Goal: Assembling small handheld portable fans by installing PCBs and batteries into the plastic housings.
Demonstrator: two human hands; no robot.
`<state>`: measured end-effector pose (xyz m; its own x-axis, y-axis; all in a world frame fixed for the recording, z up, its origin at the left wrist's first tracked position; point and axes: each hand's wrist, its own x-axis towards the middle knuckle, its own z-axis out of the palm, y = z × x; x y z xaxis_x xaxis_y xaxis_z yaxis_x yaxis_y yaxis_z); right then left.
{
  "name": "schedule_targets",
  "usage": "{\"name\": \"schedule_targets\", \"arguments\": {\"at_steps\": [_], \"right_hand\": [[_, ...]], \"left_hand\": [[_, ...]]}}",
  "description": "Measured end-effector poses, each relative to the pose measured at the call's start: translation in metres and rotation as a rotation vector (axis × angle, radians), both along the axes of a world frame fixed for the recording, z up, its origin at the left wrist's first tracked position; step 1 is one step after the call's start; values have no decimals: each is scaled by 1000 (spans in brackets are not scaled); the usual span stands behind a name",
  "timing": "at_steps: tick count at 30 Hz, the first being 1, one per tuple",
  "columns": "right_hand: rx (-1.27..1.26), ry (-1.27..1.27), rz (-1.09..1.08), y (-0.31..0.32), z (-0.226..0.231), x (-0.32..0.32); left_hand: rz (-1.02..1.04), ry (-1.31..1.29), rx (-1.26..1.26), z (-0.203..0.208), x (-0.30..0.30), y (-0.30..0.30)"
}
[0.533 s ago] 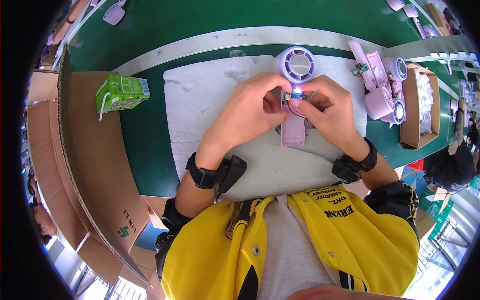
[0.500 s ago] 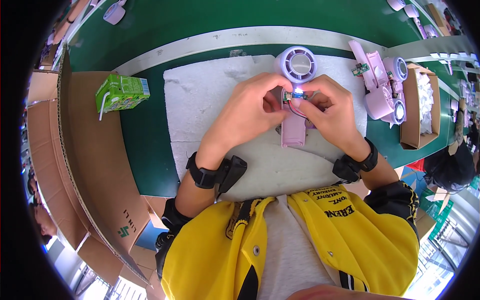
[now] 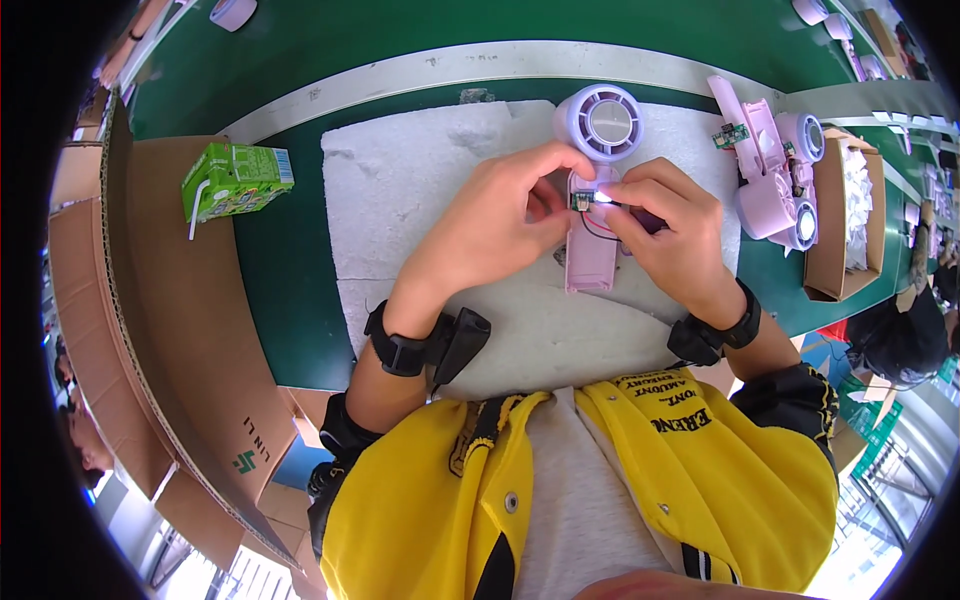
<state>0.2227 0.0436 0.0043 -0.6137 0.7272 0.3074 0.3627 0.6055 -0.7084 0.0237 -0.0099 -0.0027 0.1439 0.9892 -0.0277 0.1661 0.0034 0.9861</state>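
A pale purple handheld fan [image 3: 569, 122] lies on a white foam sheet, its round grille away from me. Its handle shell [image 3: 591, 268] is open and points toward me. Across the handle sits a small green circuit board [image 3: 581, 201] with a bright light at its right end; thin dark and red wires loop below it. My left hand [image 3: 490, 218] is closed around the left side of the fan's handle, index finger near the neck. With thumb and index finger, my right hand [image 3: 672, 222] pinches the board's right end; the other fingers curl in.
Foam sheet [image 3: 400, 200] covers the green bench [image 3: 285, 300]. At right lie several purple fan parts [image 3: 765, 205] with a green board, beside a cardboard box [image 3: 825, 250] of white pieces. A green drink carton [image 3: 235, 180] with straw and a big cardboard box [image 3: 190, 300] stand left.
My right thumb and index finger have closed in on the lit end of the board, and the light looks partly covered. The left hand stays on the fan. The view has shifted slightly.
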Motion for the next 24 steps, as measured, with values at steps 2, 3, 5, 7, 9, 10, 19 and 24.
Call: {"name": "schedule_targets", "arguments": {"at_steps": [2,3,5,7,9,10,19,24], "right_hand": [[25,3,0,0,-1,-1],[38,4,0,0,-2,-1],[43,7,-4,1,-2,-1],[54,13,-12,1,-3,-2],[74,0,-8,0,-3,-2],[95,-13,-5,0,-3,-2],[-45,-13,-49,2,0,-3],[-249,-38,-89,9,0,0]], "left_hand": [[-9,-14,-5,0,-1,0],[-14,-20,-7,-1,-2,1],[-18,-24,-5,-2,-2,1],[-27,-32,0,-3,-2,1],[-23,-33,-1,-4,-2,1],[-21,-34,-2,-5,-2,1],[95,-85,-40,-3,5,1],[-43,194,173,-1,-2,4]]}}
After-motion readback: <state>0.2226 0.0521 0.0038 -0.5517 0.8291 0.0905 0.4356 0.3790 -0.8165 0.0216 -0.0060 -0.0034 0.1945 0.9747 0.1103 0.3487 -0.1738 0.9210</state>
